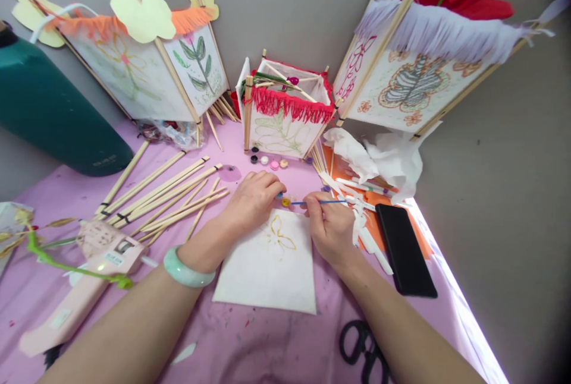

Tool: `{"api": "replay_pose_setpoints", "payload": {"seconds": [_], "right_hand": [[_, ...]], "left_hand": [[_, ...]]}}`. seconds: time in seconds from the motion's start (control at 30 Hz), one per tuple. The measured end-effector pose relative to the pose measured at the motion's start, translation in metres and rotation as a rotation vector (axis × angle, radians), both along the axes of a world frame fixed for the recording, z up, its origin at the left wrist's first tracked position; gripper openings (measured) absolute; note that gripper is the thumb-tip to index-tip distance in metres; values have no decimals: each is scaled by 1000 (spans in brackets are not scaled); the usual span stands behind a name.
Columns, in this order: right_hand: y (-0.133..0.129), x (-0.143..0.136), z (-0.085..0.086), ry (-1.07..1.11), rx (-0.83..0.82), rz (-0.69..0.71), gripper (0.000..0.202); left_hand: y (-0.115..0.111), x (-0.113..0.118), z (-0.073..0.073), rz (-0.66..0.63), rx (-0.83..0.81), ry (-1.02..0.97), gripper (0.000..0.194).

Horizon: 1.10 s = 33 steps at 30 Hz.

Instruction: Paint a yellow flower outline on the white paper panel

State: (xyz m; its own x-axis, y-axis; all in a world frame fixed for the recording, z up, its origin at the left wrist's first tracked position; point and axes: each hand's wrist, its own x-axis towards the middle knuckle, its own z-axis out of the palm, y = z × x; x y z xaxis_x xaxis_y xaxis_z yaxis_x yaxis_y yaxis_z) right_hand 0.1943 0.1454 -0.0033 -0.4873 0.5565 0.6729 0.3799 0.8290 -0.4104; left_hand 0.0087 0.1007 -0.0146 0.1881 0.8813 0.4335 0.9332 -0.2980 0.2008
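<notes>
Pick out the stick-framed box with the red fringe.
The small middle box: its fringe is red; the left box has orange, the right box pale purple.

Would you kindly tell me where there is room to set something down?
This side of the paper, between white scrap and scissors, the stained cloth looks free; so does a narrower strip between paper and right forearm. Sticks crowd the left, lanterns the back.
</notes>
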Motion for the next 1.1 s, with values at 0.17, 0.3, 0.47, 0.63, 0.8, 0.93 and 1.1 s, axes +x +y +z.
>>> {"api": "replay_pose_setpoints", "payload": {"seconds": [0.17,0.3,0.47,0.63,0.8,0.93,1.1], "right_hand": [[-1,-1,1,59,-39,10,22],[-1,0,1,43,-76,27,23],[0,0,0,57,-92,32,22],[-2,2,3,167,-143,17,25],[-12,5,12,260,-257,138,32],[-18,5,16,153,-137,201,31],[-19,3,15,117,-111,214,30]], "left_hand": [[0,1,0,-3,11,14,16],[0,0,-1,3,9,9,17],[1,0,-3,11,-25,1,17],[2,0,-5,55,-91,-80,19],[4,-2,-7,70,-110,-139,20],[4,-2,-7,66,-100,-153,20],[4,-2,-7,71,-107,-146,20]]}}
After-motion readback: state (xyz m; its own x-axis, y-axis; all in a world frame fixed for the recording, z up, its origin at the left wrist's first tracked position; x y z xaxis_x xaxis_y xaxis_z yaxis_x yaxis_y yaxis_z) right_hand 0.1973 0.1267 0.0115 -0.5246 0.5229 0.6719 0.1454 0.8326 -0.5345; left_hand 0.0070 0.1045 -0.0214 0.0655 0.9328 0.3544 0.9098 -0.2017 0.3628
